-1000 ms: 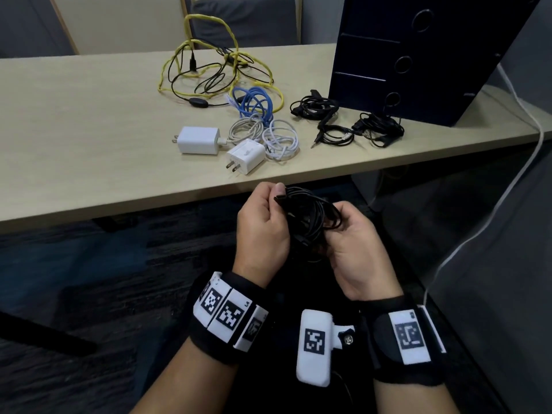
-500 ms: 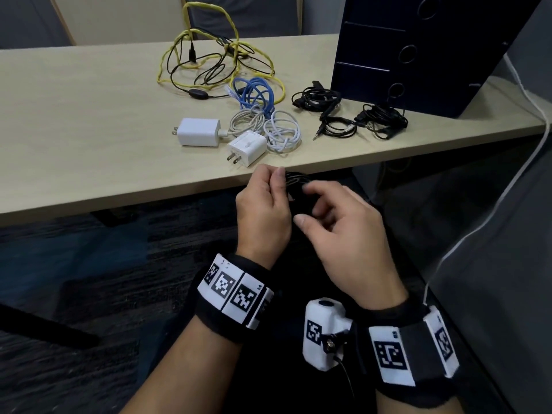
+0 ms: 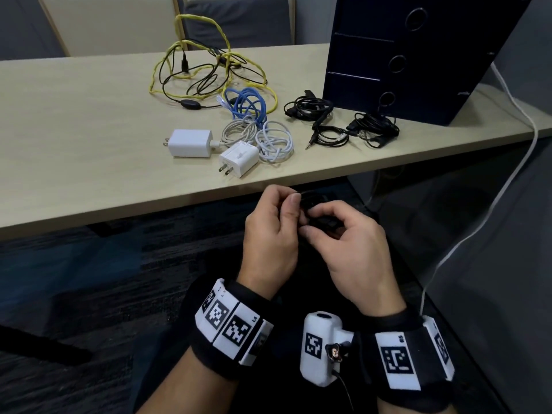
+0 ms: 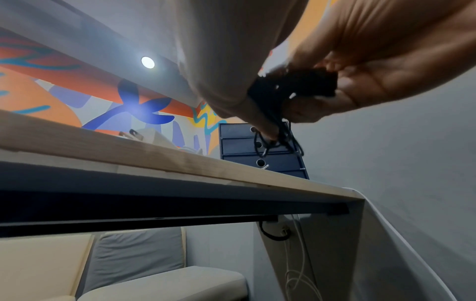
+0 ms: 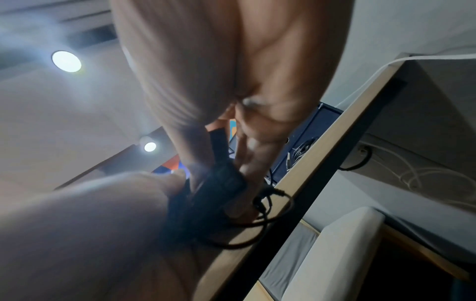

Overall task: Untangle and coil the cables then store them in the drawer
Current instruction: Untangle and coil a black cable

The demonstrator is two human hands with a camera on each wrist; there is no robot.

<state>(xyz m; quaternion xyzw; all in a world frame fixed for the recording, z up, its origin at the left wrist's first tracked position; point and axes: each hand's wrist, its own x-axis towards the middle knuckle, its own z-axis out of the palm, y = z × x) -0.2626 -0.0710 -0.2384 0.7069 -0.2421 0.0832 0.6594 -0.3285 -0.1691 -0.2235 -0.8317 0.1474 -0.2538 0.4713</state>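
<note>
Since a second ago the right hand has come over the top of the black cable bundle, so the coil that showed between the hands is now mostly covered, and both hands sit a little closer to the table edge. The left hand pinches the bundle between thumb and curled fingers; the right hand's curled fingers close round it from the 3 o'clock side. In the right wrist view a loose loop of the cable hangs out below the fingers.

At 12 o'clock from the hands, on the table, lie two white chargers with coiled white cables. Beyond them, at 11 o'clock, a yellow cable is tangled with thin black ones beside a blue cable. At 1 o'clock lie three small black cable coils, just in front of the dark blue drawer unit.
</note>
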